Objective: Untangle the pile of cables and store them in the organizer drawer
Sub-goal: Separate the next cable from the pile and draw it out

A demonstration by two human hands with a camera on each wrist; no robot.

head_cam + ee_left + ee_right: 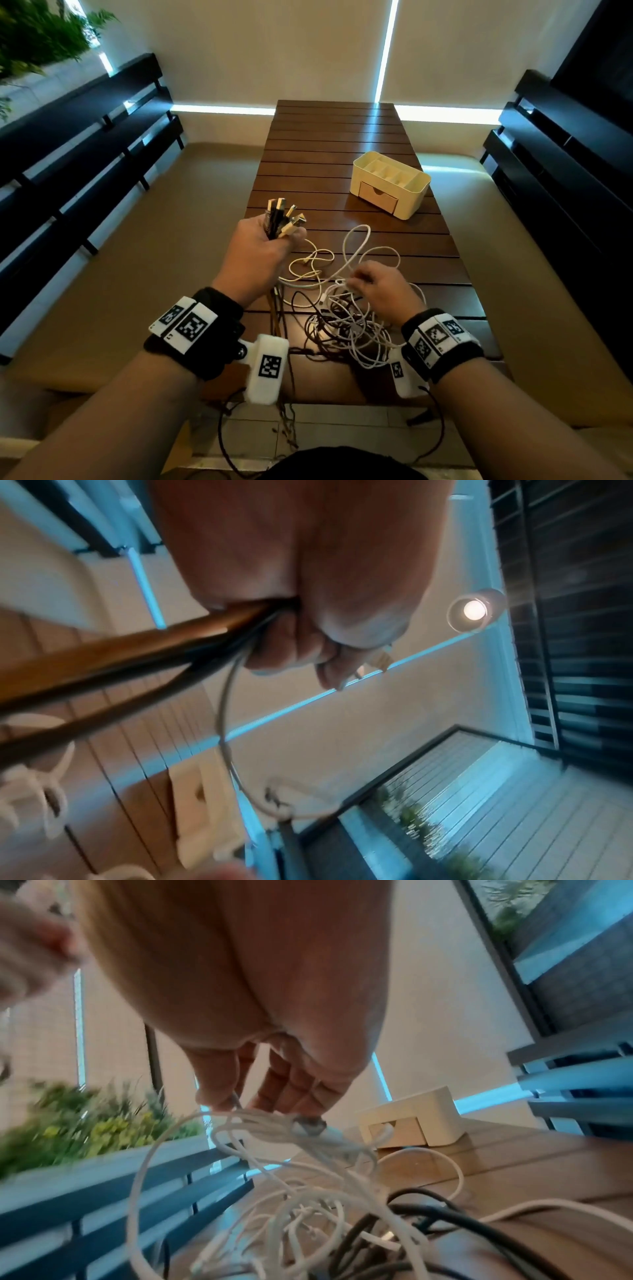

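Observation:
A tangled pile of white and dark cables [342, 318] lies on the near part of the slatted wooden table [342, 144]. My left hand [263, 246] is raised at the table's left edge and grips a bunch of cable plug ends [284, 216] that fan upward from the fist; their cords [113, 653] trail down to the pile. My right hand [376, 284] is over the pile, and its fingertips [219, 1102] pinch a white cable [308, 1129]. The cream organizer [390, 185] with a small wooden drawer [378, 198], closed, stands farther back on the right.
Dark slatted benches [85, 147] run along both sides of the table. Some dark cords [284, 421] hang off the near table edge toward the floor. A green plant [37, 37] is at the far left.

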